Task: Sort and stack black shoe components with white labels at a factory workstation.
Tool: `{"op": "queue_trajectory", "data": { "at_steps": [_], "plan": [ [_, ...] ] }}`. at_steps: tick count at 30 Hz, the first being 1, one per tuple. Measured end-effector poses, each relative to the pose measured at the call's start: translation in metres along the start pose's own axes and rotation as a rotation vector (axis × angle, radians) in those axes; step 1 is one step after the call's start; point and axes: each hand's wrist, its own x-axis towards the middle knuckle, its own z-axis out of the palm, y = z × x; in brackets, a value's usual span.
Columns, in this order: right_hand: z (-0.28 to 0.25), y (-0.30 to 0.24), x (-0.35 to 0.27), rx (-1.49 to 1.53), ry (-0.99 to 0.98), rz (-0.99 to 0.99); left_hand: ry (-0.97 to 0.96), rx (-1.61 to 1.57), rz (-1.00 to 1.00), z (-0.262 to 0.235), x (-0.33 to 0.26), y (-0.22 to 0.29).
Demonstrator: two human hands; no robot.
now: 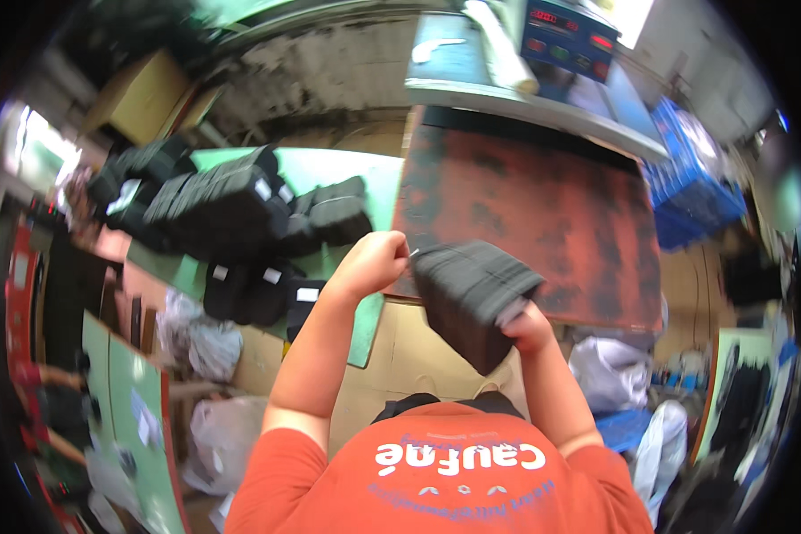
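Note:
A bundle of dark, stacked pieces, apparently cloth, hangs tilted in front of my body, slightly blurred. My right hand grips its lower right end, fingers partly hidden behind it. At the bundle's upper left corner my left hand is closed in a fist. A small pale bit shows between that fist and the corner, too small to name. Similar dark bundles, some with white labels, are piled on the green table to the left.
A reddish-brown worn board lies ahead, below a machine with a control panel. Blue crates stand at the right, plastic bags below them. A cardboard box is at the far left. Another person's arm shows at the left edge.

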Motion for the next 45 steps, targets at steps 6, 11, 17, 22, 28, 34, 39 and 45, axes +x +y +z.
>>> {"op": "queue_trajectory", "data": {
  "at_steps": [6,11,17,22,28,34,39,45],
  "plan": [
    [-0.010,-0.003,0.008,0.448,-0.271,-0.046,-0.130,-0.950,0.119,0.019,-0.008,0.044],
    [-0.039,0.005,-0.069,0.881,-0.335,-0.174,-0.371,-1.664,-0.052,0.079,-0.003,0.044],
    [-0.083,-0.053,-0.188,0.516,-0.075,-0.573,-0.278,-1.247,0.090,0.182,-0.010,0.145],
    [-0.098,-0.046,-0.243,0.467,0.242,-0.580,-0.229,-0.810,0.437,0.243,0.017,0.243],
    [-0.127,-0.028,-0.326,1.025,0.108,-0.784,-0.850,-1.260,-0.309,0.317,0.015,0.322],
    [-0.189,-0.003,-0.445,0.616,0.310,-0.837,-1.441,-1.343,-0.222,0.365,0.046,0.278],
    [-0.164,-0.066,-0.456,-0.756,0.823,0.102,-1.392,-0.691,0.171,0.355,0.020,0.388],
    [-0.178,-0.036,-0.495,-0.193,0.940,-0.451,-1.122,0.618,1.007,0.393,0.012,0.381]
  ]
}}
